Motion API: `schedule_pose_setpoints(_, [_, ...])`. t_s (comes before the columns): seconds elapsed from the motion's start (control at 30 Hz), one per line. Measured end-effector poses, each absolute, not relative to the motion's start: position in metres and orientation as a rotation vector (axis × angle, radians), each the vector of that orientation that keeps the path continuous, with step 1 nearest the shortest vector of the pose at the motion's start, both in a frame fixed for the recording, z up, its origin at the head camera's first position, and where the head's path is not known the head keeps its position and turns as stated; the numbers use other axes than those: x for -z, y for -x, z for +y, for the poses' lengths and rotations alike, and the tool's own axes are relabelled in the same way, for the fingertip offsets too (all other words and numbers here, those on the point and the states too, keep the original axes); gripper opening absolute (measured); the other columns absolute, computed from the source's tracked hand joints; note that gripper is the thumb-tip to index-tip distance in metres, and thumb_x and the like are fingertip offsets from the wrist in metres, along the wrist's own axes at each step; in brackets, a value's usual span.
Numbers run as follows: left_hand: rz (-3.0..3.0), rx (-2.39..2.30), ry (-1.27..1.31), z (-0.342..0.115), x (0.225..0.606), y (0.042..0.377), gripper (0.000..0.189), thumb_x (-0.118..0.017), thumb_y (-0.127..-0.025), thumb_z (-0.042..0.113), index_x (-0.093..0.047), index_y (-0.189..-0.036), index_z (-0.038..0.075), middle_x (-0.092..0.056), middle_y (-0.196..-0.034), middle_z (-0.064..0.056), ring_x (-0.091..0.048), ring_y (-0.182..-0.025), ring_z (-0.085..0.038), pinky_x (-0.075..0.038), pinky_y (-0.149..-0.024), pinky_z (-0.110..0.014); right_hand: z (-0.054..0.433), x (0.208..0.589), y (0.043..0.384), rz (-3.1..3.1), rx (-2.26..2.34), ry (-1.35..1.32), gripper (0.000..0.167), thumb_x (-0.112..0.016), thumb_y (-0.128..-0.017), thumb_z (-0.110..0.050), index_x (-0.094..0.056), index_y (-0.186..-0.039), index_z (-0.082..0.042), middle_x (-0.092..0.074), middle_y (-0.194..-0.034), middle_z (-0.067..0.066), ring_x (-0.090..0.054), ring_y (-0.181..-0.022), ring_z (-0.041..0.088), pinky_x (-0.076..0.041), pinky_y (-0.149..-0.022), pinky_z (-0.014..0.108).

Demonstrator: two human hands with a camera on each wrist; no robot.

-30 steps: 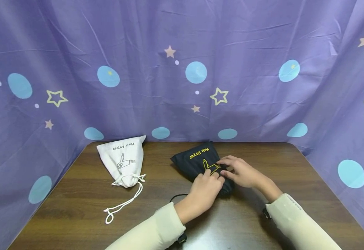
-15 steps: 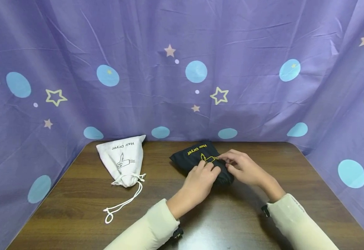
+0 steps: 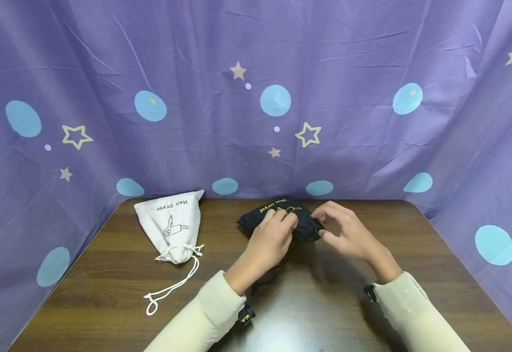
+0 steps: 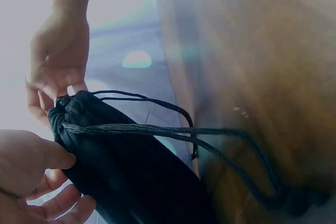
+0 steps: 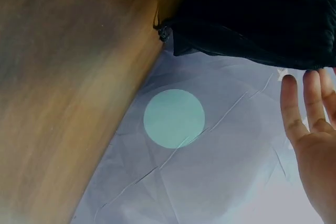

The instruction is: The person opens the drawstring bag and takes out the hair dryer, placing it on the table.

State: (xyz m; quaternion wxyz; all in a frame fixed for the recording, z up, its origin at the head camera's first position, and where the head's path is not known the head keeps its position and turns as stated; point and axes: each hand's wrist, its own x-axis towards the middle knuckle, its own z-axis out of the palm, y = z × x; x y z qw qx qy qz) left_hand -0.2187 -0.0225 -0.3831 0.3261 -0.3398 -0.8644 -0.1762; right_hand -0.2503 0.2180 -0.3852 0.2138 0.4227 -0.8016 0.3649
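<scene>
The black bag (image 3: 303, 223) is on the far part of the table (image 3: 348, 303), just below the head view's centre toward 5 o'clock, its yellow "Hair Dryer" print upside down and partly covered. Its gathered mouth (image 4: 65, 109) points to about 4 o'clock; in the left wrist view its black cords (image 4: 144, 128) run from there toward 3 and 4 o'clock.

The left hand (image 3: 270, 239) comes in from 7 o'clock with bent fingers and grips the bag, thumb on one face and the other fingers round the edge. The right hand (image 3: 350, 232), at the bag's 3 o'clock, has thumb and forefinger parted in a C, tips at the mouth; whether they pinch the cloth I cannot tell. Pale sleeves (image 3: 203, 308) reach up from 7 and 5 o'clock.

At the black bag's 9 o'clock, well apart, the white bag (image 3: 174, 212) lies flat with the same print in dark letters, its white cord (image 3: 174, 285) trailing toward 7 o'clock. A purple curtain (image 3: 273, 54) with stars and blue dots rises at 12 o'clock.
</scene>
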Motion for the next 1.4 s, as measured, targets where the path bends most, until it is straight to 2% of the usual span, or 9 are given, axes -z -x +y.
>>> schedule_pose_setpoints(0.13, [-2.283, 0.537, 0.845, -0.025, 0.379, 0.225, 0.017, -0.069, -0.089, -0.001, -0.059, -0.093, 0.012, -0.059, -0.088, -0.001, -0.054, -0.079, -0.023, -0.050, -0.069, -0.034, 0.214, 0.382, 0.252, -2.170, -0.949, -1.190, 0.032, -0.072, -0.078, -0.004, -0.064, -0.107, -0.013, -0.059, -0.099, -0.005, -0.056, -0.090, 0.019, -0.043, -0.078, 0.027])
schedule_pose_setpoints(0.27, [-2.309, 0.595, 0.809, -0.028, 0.374, 0.231, 0.015, -0.067, -0.092, 0.000, -0.058, -0.092, 0.012, -0.057, -0.087, -0.001, -0.050, -0.077, -0.021, -0.046, -0.069, -0.033, 0.208, 0.378, 0.253, -2.125, -0.915, -1.176, 0.025, -0.075, -0.082, -0.007, -0.061, -0.104, -0.009, -0.057, -0.096, 0.001, -0.054, -0.087, 0.022, -0.041, -0.079, 0.026])
schedule_pose_setpoints(0.5, [-2.318, 0.701, 0.763, -0.035, 0.370, 0.240, 0.013, -0.066, -0.094, 0.002, -0.057, -0.093, 0.011, -0.054, -0.086, -0.001, -0.045, -0.075, -0.020, -0.041, -0.069, -0.033, 0.196, 0.375, 0.259, -2.108, -0.798, -1.112, 0.019, -0.065, -0.090, -0.015, -0.062, -0.107, -0.006, -0.059, -0.103, 0.003, -0.056, -0.093, 0.018, -0.046, -0.081, 0.029])
schedule_pose_setpoints(0.67, [-2.291, 0.765, 0.747, -0.036, 0.368, 0.243, 0.012, -0.066, -0.092, 0.001, -0.058, -0.092, 0.011, -0.054, -0.084, -0.001, -0.046, -0.075, -0.020, -0.040, -0.070, -0.033, 0.188, 0.376, 0.262, -2.118, -0.784, -1.080, 0.024, -0.064, -0.089, -0.018, -0.058, -0.109, -0.005, -0.055, -0.103, 0.005, -0.047, -0.093, 0.020, -0.040, -0.081, 0.034])
schedule_pose_setpoints(0.77, [-2.279, 0.804, 0.745, -0.036, 0.368, 0.244, 0.012, -0.067, -0.092, 0.000, -0.059, -0.092, 0.010, -0.055, -0.083, -0.002, -0.047, -0.075, -0.020, -0.040, -0.071, -0.034, 0.185, 0.378, 0.263, -2.123, -0.829, -1.070, 0.026, -0.066, -0.088, -0.015, -0.056, -0.110, -0.005, -0.053, -0.101, 0.005, -0.045, -0.092, 0.020, -0.038, -0.079, 0.033])
schedule_pose_setpoints(0.97, [-2.285, 0.845, 0.707, -0.035, 0.367, 0.244, 0.013, -0.070, -0.090, 0.001, -0.060, -0.094, 0.008, -0.057, -0.087, -0.004, -0.050, -0.079, -0.021, -0.042, -0.074, -0.035, 0.182, 0.379, 0.264, -2.079, -0.925, -1.082, 0.025, -0.068, -0.087, -0.003, -0.057, -0.110, -0.003, -0.054, -0.102, 0.008, -0.052, -0.092, 0.019, -0.047, -0.074, 0.030])
schedule_pose_setpoints(1.1, [-2.291, 0.896, 0.698, -0.033, 0.364, 0.240, 0.017, -0.070, -0.087, 0.003, -0.060, -0.098, 0.009, -0.057, -0.092, -0.005, -0.052, -0.085, -0.021, -0.045, -0.076, -0.034, 0.180, 0.379, 0.265, -2.045, -0.917, -1.103, 0.027, -0.069, -0.087, 0.000, -0.058, -0.111, -0.001, -0.055, -0.102, 0.010, -0.053, -0.091, 0.021, -0.048, -0.074, 0.031])
schedule_pose_setpoints(1.3, [-2.327, 0.893, 0.739, -0.029, 0.363, 0.234, 0.021, -0.075, -0.090, 0.020, -0.062, -0.103, 0.008, -0.061, -0.097, -0.006, -0.057, -0.089, -0.020, -0.050, -0.078, -0.035, 0.179, 0.378, 0.265, -2.039, -0.918, -1.099, 0.027, -0.070, -0.085, -0.003, -0.059, -0.109, 0.000, -0.057, -0.099, 0.010, -0.054, -0.090, 0.021, -0.047, -0.076, 0.031])
schedule_pose_setpoints(1.4, [-2.327, 0.848, 0.702, -0.028, 0.364, 0.233, 0.024, -0.076, -0.092, 0.023, -0.064, -0.106, 0.007, -0.063, -0.099, -0.008, -0.059, -0.090, -0.022, -0.052, -0.078, -0.037, 0.179, 0.377, 0.266, -2.048, -0.927, -1.110, 0.026, -0.071, -0.085, -0.004, -0.060, -0.109, -0.001, -0.057, -0.098, 0.008, -0.055, -0.089, 0.020, -0.048, -0.075, 0.031])
